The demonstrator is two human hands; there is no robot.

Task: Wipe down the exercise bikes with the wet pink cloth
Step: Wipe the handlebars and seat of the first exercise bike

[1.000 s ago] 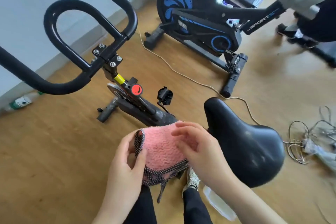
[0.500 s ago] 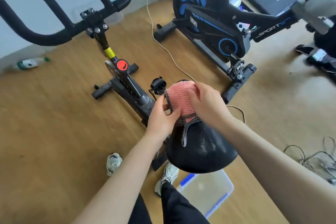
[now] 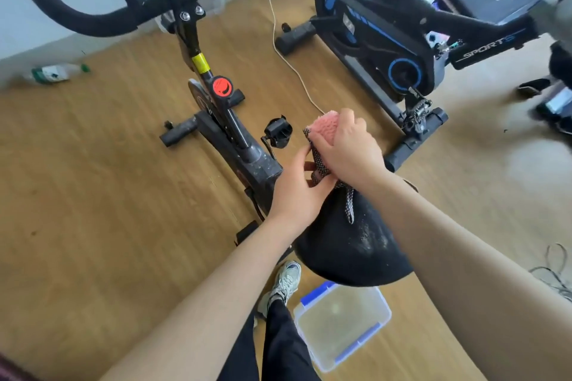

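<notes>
Since half a second earlier: right hand (image 3: pixel 349 151) slid further over pink cloth (image 3: pixel 326 128), leaving less pile exposed; left hand (image 3: pixel 297 192) remaining at the mesh edge.

Cloth appearance: fluffy pink pile bordered by black-and-white mesh trim; bunched into a wad, one mesh strip hanging loose onto saddle (image 3: pixel 356 250).

Location: at the narrow front end of the saddle of near exercise bike (image 3: pixel 238 145), held between both hands.

Orientation: long axis roughly in line with the saddle's length; pink end pointing away from the person, mesh strip trailing back toward the person.

Grip, right: fingers curled over the top of the cloth, grasping it.
Grip, left: thumb and fingers pinching the mesh edge from below and to the side.

Saddle surface: black, with pale specks on the wide rear part.

Surroundings: second exercise bike (image 3: pixel 387 40), black with blue markings, beyond the hands; clear plastic container (image 3: pixel 340 322) with blue clips on wooden floor (image 3: pixel 93 210) below the saddle, beside a grey shoe (image 3: pixel 286 280); bottle (image 3: pixel 52 73) lying near the wall.
</notes>
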